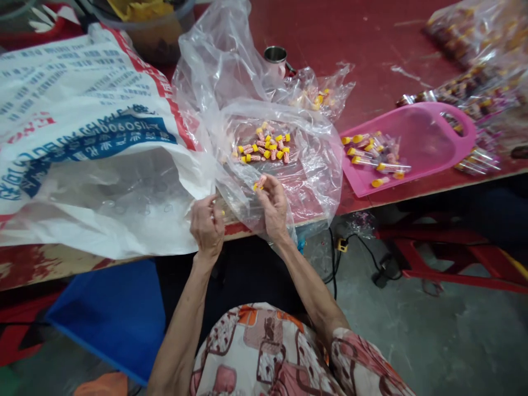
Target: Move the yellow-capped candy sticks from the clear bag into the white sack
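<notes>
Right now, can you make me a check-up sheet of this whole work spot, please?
Surface: red table, paint worn along its front edge.
Job's things: small yellow-capped pieces piled at the clear bag; capped tubes in the pink tray.
Clutter: printed sack, cup.
Grips: right grip pinches one piece; left grip curled by the sack, contents unclear.
Cables: black cables below the table.
Surroundings: red stool, blue container.

On the counter (350, 38), the sack (124, 99) lies left of the bag (317, 148), which has vials (270, 146) in it. Right of the bag lies the scoop (429, 137) with tubes (365, 160) in it; behind the bag stands the mug (275, 66), behind the sack the tub (165, 34).
</notes>
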A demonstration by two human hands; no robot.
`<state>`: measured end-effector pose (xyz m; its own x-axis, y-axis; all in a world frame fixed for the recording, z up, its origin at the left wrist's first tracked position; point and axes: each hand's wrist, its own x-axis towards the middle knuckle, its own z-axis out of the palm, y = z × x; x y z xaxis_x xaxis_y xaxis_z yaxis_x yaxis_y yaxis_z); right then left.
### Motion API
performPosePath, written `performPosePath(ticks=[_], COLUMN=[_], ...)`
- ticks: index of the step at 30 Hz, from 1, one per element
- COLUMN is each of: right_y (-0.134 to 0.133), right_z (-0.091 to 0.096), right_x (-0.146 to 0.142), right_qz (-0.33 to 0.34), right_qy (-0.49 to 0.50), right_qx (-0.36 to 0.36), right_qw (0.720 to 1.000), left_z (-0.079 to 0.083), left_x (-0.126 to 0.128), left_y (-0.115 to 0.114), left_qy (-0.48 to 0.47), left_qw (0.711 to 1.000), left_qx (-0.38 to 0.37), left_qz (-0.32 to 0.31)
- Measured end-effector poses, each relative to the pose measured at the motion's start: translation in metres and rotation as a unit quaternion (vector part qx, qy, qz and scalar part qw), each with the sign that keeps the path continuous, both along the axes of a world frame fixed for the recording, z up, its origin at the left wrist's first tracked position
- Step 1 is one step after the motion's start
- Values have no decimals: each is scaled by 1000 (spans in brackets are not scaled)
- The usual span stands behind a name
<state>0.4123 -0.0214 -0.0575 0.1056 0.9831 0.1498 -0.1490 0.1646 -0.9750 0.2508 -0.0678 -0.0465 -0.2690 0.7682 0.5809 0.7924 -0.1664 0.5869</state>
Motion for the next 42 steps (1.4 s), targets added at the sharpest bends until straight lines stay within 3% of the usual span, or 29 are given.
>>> performPosePath(ticks=[4,8,11,14,17,20,22,24,27,31,36,39,42], right_y=[19,31,21,-4,-30,-41,-40,-37,-37,-39,-28,-20,-17], right_z=[-1,1,14,29,24,3,-10,-14,-8,-4,-13,-8,0], right_x=[22,45,49,34,4,-27,-42,-47,-31,20,57,62,65], right_qz=[-75,-107,-123,-76,11,84,113,109,48,-32,10,15,-39], right_qy=[-29,-39,-73,-128,-196,-323,-411,-456,-453,-451,-525,-499,-458], right_qx=[26,26,35,61,81,113,121,118,135,139,149,142,145], right_qw=[996,993,989,987,977,936,897,876,880,881,838,854,876], left_z=[-2,0,-5,-11,-12,-10,-9,-9,-8,-4,-3,-4,-6], left_x=[-1,3,5,4,1,-2,-3,-4,-3,1,-1,-2,-3], left_y=[4,0,0,4,4,1,-1,-2,0,2,2,1,2], left_qy=[40,10,9,-14,-122,-237,-256,-247,-257,-302,-306,-300,-290], left_qw=[997,1000,1000,999,991,970,964,966,962,950,948,948,951], left_qx=[-34,-11,-6,-26,-46,-55,-61,-75,-88,-79,-92,-100,-103], left_qz=[-52,-24,-29,-45,-12,29,27,17,25,29,16,28,42])
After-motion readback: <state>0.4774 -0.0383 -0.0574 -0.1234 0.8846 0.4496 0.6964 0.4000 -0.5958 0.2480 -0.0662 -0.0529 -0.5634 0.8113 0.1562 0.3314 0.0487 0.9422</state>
